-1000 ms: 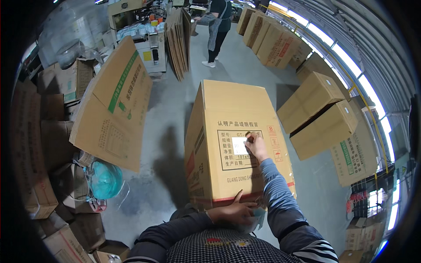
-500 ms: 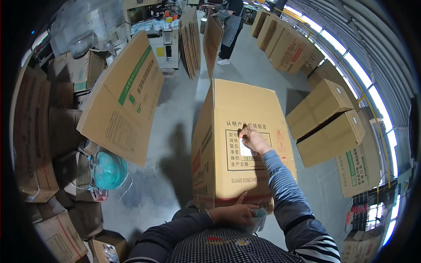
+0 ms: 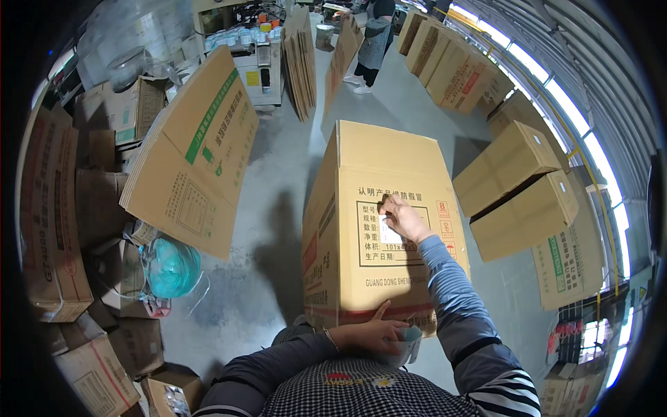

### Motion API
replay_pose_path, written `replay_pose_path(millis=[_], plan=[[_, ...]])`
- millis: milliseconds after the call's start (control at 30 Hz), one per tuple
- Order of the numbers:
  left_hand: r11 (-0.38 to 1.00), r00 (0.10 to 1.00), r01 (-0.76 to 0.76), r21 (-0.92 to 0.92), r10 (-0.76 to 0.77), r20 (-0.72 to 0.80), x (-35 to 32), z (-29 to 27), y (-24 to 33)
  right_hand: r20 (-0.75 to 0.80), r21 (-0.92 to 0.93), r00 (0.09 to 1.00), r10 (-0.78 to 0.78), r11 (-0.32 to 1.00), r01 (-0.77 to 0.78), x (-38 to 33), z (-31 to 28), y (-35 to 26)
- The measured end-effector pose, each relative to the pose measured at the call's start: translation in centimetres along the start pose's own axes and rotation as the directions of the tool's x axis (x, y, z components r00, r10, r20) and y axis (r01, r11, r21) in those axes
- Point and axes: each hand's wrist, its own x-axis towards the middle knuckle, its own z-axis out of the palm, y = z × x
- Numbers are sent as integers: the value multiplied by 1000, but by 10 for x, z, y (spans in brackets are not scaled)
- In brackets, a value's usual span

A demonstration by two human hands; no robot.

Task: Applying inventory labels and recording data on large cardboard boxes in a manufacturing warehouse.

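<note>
A tall cardboard box (image 3: 385, 160) stands in front of me, its printed side facing up toward me. My right hand (image 3: 403, 219) is closed in a pinch over the printed table on that side. Its fingertips are at the top of a small white label (image 3: 392, 235), which lies against the cardboard. Low at the box's near end, my left hand (image 3: 372, 335) is curled round a pale, curved sheet or roll (image 3: 406, 345), with one finger stretched toward the cardboard. The fingers partly cover this pale thing.
Flat cartons (image 3: 194, 153) lean together at the left, near a teal plastic bag (image 3: 170, 267). Two box shapes (image 3: 517, 187) stand at the right, more cartons (image 3: 455, 73) behind. Upright cardboard sheets (image 3: 299, 66) and a co-worker (image 3: 374, 45) are at the far end.
My right hand stays at the label with hardly any shift. The co-worker and the cardboard sheet beside them have moved slightly right. My left hand keeps its hold.
</note>
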Motion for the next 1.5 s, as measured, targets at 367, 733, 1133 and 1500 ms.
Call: replay_pose_path(millis=[367, 733, 1133, 1500], plan=[[994, 998, -34, -101, 27, -65, -3, -1, -2, 198, 235, 953, 230, 933, -274, 18, -7, 0], [996, 1000, -21, -81, 20, -20, 1, -1, -1, 12, 306, 991, 133, 943, -130, 8, 5, 14], [1000, 1000, -2, 14, 2, 4, -2, -6, 16, -185, 515, 958, 219, 852, -95, -7, 6, 3], [1000, 999, -16, 16, 16, -32, 0, 3, 5, -221, 207, 961, 168, 971, -122, -16, 14, -5]])
